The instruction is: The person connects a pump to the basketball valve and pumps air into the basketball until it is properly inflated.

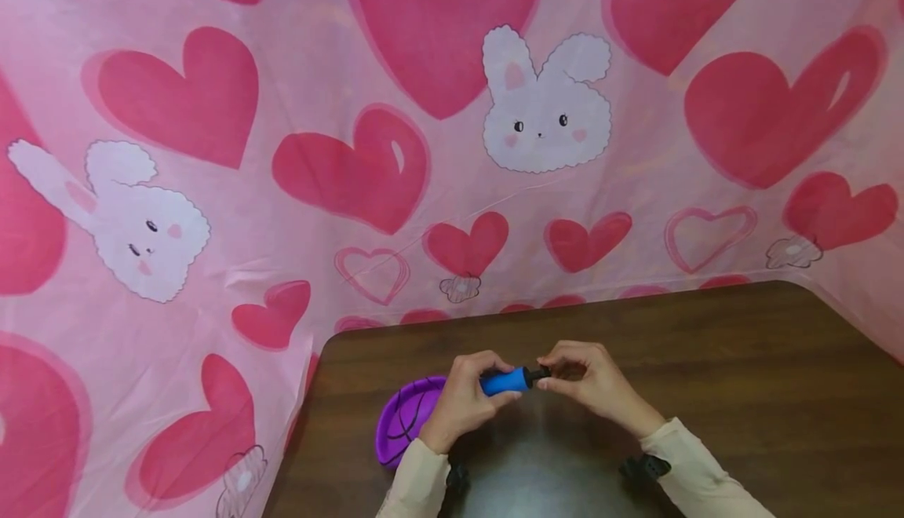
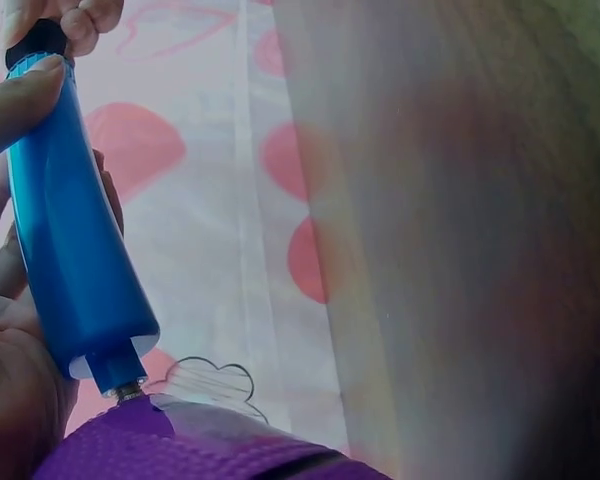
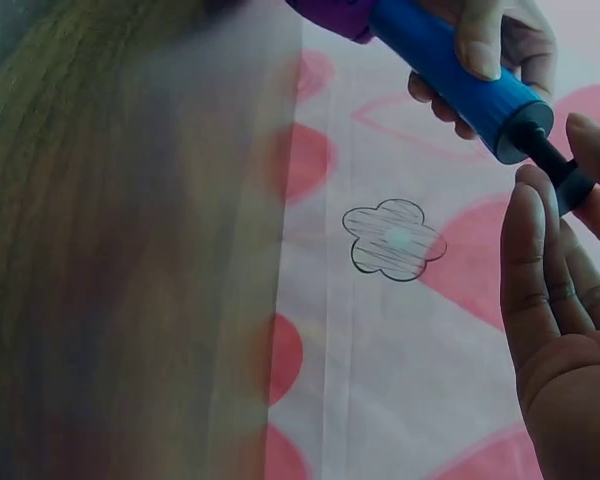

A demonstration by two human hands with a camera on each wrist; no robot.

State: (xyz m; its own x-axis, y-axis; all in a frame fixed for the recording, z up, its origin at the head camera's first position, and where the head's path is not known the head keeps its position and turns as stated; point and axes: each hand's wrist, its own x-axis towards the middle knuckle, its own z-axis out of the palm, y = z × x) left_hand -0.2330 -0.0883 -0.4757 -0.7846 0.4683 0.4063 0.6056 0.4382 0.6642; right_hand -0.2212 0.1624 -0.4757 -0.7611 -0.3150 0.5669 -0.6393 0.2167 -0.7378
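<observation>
My left hand point(image 1: 461, 402) grips the blue barrel of a small hand pump point(image 1: 504, 382). With its thumb and fingers, my right hand point(image 1: 602, 383) pinches the pump's black handle point(image 3: 573, 189). A short length of black rod shows between barrel and handle in the right wrist view. At the pump's other end, a metal needle point(image 2: 129, 390) enters a purple ball point(image 2: 180, 445) with black lines. The ball looks dented and partly flat in the head view, where the left hand and wrist hide some of it.
Both hands are above a dark brown wooden table point(image 1: 734, 361). A pink cloth point(image 1: 318, 212) with hearts and rabbit faces hangs behind the table and along its sides. Black wrist straps point(image 1: 644, 468) show at the sleeves.
</observation>
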